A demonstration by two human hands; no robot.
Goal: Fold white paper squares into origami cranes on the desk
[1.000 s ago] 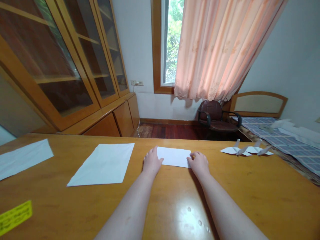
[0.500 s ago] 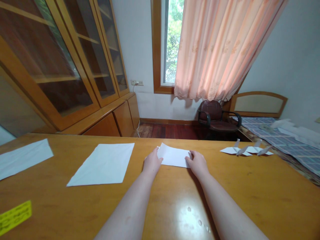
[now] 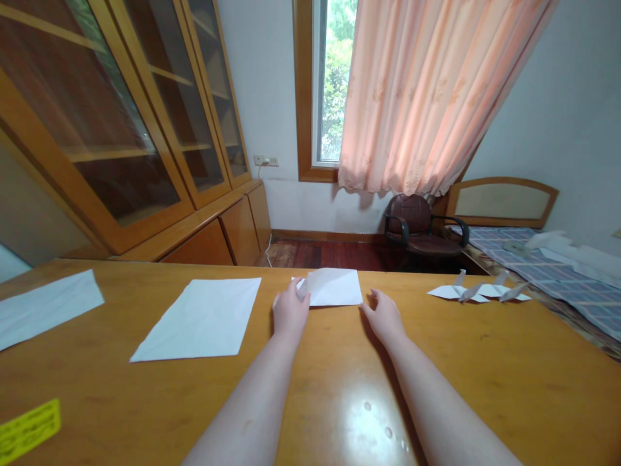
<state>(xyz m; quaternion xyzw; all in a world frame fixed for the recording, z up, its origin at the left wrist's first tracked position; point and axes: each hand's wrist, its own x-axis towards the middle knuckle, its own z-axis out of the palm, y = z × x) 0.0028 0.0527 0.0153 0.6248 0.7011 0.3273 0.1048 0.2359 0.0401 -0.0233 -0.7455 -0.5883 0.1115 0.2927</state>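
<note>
A folded white sheet of paper (image 3: 334, 286) lies at the far middle of the wooden table (image 3: 310, 388). My left hand (image 3: 290, 309) pinches its near left corner and lifts that flap upward. My right hand (image 3: 384, 315) rests just right of the sheet's near right corner, fingers loosely curled, holding nothing; whether a fingertip touches the paper I cannot tell.
A flat white sheet (image 3: 201, 317) lies to the left, another sheet (image 3: 46, 307) at the far left edge, a yellow label (image 3: 29, 430) near the front left. Folded paper planes (image 3: 478, 291) sit at the right. Beyond are a chair (image 3: 417, 230), a bed (image 3: 557, 272), cabinets.
The paper's near edge has come up off the table and swung away from me. My left hand moved forward with its corner; my right hand came off the sheet's corner.
</note>
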